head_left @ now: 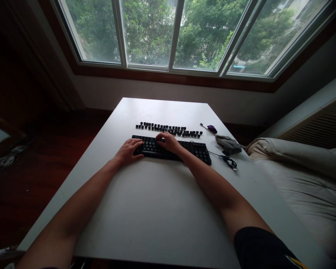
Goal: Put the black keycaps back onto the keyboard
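Note:
A black keyboard (197, 150) lies on a white table (156, 209), its keys partly stripped. Behind it runs a row of loose black keycaps (168, 129). My left hand (128, 150) rests on the keyboard's left end, fingers curled over its front edge. My right hand (169, 142) sits over the middle of the keyboard, fingers bent down and pinched near the back row; what they hold, if anything, is hidden.
A small brush with a purple head (211, 129), a grey cloth (228, 144) and the keyboard's coiled cable (229, 161) lie at the table's right. A cushioned seat (305, 179) stands to the right. Windows (148, 33) fill the far wall.

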A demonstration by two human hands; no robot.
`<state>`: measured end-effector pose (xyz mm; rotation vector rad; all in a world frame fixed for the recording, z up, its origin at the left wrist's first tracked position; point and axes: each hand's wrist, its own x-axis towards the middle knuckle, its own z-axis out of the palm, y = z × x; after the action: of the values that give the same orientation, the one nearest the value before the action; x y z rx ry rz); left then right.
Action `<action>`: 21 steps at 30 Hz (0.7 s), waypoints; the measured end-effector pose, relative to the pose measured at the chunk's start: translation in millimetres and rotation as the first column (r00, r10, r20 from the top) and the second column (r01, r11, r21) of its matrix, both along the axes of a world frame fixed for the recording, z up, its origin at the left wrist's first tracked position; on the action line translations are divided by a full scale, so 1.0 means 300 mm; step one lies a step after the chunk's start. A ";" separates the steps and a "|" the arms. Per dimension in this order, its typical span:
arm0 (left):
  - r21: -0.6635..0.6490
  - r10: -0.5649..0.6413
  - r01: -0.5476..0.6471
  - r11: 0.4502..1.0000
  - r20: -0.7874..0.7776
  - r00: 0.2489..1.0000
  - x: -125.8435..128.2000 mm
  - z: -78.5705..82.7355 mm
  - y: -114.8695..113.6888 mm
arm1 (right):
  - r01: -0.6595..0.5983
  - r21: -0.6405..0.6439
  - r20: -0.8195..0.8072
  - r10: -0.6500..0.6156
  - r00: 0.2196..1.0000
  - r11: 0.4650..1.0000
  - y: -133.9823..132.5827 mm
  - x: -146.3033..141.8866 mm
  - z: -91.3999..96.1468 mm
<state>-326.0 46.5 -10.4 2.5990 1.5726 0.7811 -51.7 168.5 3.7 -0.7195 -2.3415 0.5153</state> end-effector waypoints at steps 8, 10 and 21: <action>0.000 0.002 -0.002 1.000 0.003 1.000 0.001 0.000 -0.001 | 0.032 0.100 0.082 -0.040 0.996 0.995 -0.041 0.019 -0.027; 0.001 0.002 -0.002 1.000 -0.005 1.000 0.000 -0.001 0.000 | 0.014 0.129 0.101 -0.027 0.995 0.992 -0.041 0.021 -0.029; 0.005 -0.002 0.002 1.000 -0.020 1.000 0.000 -0.004 0.003 | -0.050 0.224 0.173 0.011 0.985 0.973 -0.067 0.013 -0.006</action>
<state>-326.0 47.5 -11.5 2.6198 1.5743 0.7632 -47.8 148.4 2.0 -0.6415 -2.5220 0.1978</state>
